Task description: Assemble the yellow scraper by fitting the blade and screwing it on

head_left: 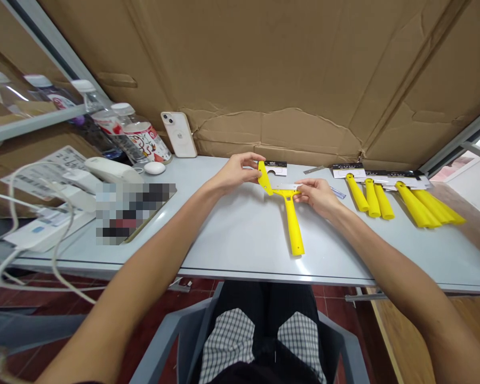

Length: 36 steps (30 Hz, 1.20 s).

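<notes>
A yellow scraper (294, 226) lies with its handle toward me and its wide head away from me. My right hand (315, 196) pinches the right end of that head, where a metal blade (286, 187) runs along the top. My left hand (240, 175) holds a flat yellow plastic strip (264, 178) between thumb and fingers. The strip stands at an angle, its lower end at the left end of the scraper head; whether the two are joined I cannot tell. Just behind lies a black-and-white card (278, 168), partly covered by the strip.
At the right several yellow scrapers (418, 205) with printed cards lie in a row. A thin metal strip (314, 170) and a small clear-blue object (337, 193) are behind my right hand. On the left are a phone (179, 134), bottles (146, 136) and a power strip (48, 226) with cables.
</notes>
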Motion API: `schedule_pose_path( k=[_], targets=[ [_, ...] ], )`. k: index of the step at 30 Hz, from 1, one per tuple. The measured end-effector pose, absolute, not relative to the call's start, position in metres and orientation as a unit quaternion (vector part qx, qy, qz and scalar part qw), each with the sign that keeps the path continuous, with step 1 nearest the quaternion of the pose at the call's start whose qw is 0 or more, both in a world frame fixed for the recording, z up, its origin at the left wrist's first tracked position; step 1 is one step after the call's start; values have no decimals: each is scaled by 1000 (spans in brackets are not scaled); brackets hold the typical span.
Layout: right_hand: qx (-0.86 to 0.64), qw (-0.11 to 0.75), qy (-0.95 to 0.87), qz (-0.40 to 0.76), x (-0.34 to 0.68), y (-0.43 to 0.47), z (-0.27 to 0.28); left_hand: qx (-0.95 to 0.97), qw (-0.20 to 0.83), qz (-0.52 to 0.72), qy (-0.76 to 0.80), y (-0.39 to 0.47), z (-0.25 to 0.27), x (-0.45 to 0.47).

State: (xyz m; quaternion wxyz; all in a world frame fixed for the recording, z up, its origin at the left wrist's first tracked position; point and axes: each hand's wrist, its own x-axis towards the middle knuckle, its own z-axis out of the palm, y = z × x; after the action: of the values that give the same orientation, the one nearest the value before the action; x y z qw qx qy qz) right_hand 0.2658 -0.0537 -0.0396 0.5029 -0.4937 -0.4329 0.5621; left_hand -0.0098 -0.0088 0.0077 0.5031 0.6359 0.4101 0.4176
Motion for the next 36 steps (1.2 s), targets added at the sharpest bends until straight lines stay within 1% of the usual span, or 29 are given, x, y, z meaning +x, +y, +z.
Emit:
schedule_pose_path(
  k=[8, 16, 22, 26, 32, 36],
  targets=[
    [-494, 499, -434, 564, 265, -57, -36, 525, 580, 468, 412, -7, 10, -6],
    [-498, 502, -427, 564, 263, -58, -35, 547, 580, 457, 395, -11, 6, 1],
    [-491, 511, -426, 563, 263, -59, -29, 531, 600, 433, 413, -23, -12, 25],
    [-490, 517, -427, 557, 264, -58, -26, 533, 586, 455, 408, -24, -17, 30],
    [-488, 522, -429, 553, 267, -58, -26, 567, 520, 457, 446, -20, -20, 26],
    [-490, 531, -422, 547, 267, -58, -24, 561, 517, 461, 453, -17, -21, 25]
  ],
)
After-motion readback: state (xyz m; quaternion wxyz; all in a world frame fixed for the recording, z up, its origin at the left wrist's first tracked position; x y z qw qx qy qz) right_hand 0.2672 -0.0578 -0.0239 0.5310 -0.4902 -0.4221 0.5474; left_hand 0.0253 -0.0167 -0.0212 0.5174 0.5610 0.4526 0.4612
